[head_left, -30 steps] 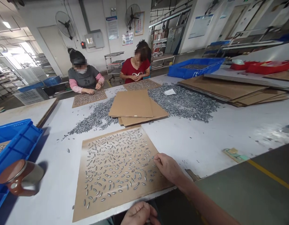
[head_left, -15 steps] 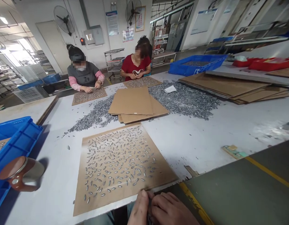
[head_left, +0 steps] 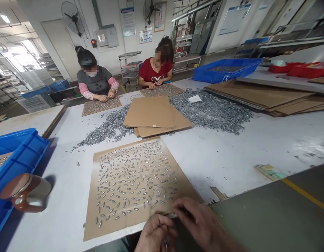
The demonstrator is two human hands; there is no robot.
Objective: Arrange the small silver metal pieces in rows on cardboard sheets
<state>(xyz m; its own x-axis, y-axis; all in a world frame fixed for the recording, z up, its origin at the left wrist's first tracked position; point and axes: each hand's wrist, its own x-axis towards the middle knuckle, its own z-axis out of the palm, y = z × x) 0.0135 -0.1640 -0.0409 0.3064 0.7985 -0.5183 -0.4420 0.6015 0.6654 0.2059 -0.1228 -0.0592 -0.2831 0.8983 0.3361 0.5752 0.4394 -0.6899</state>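
Observation:
Many small silvery leaf-shaped pieces lie spread over a brown cardboard sheet (head_left: 130,182) at the table's near edge. My left hand (head_left: 158,232) is curled at the bottom centre, just past the sheet's near edge, with a bit of grey metal showing between its fingers. To its right, my right hand (head_left: 196,222) is raised at the sheet's near right corner, slightly blurred, its thumb and forefinger apart and nothing visible between them. Behind the sheet, a loose pile of the same grey pieces (head_left: 214,112) surrounds stacked cardboard sheets (head_left: 151,112).
A brown mug (head_left: 28,192) and a blue crate (head_left: 17,154) stand at the left. Across the white table (head_left: 230,161), two people (head_left: 96,84) (head_left: 156,71) handle pieces over their own sheets. More cardboard (head_left: 259,92), another blue crate (head_left: 227,71) and red trays (head_left: 309,70) are at the back right.
My right hand has come away from my left, moving up and right, and its fingers have spread. My left hand has turned into a curled grip. The view has shifted slightly.

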